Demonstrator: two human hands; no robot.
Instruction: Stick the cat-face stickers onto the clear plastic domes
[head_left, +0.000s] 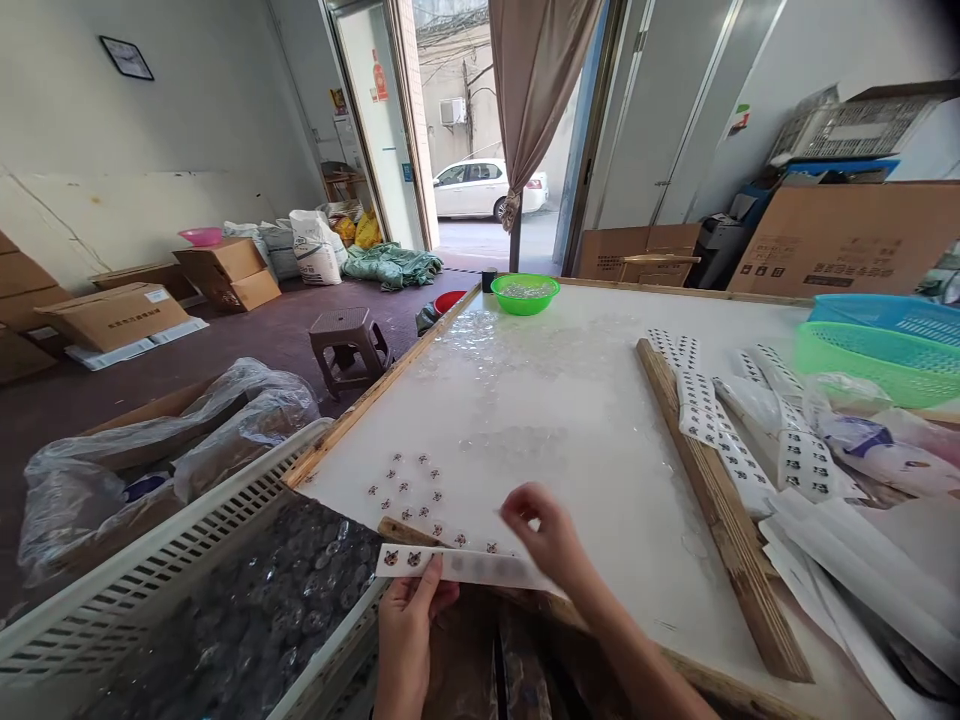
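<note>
My left hand [409, 625] pinches a white strip of stickers [491, 569] near its left end, with the thumb on top. Two printed animal-face stickers show at that end, and grey blank spots run along the rest. Over the white tabletop [600, 500], just above the strip's right part, my right hand [551, 535] has thumb and forefinger closed together; anything between them is too small to make out. Several small clear pieces with animal-face stickers [405, 487] lie on the table beyond the strip. More clear pieces [517, 442] without prints spread farther back.
A white crate [172, 545] full of clear pieces stands at the left. A wooden bar [720, 510] crosses the table's right side, beside more sticker sheets [699, 405] and plastic bags. At the far edge sits a green bowl [525, 300]; baskets [874, 360] stand at right.
</note>
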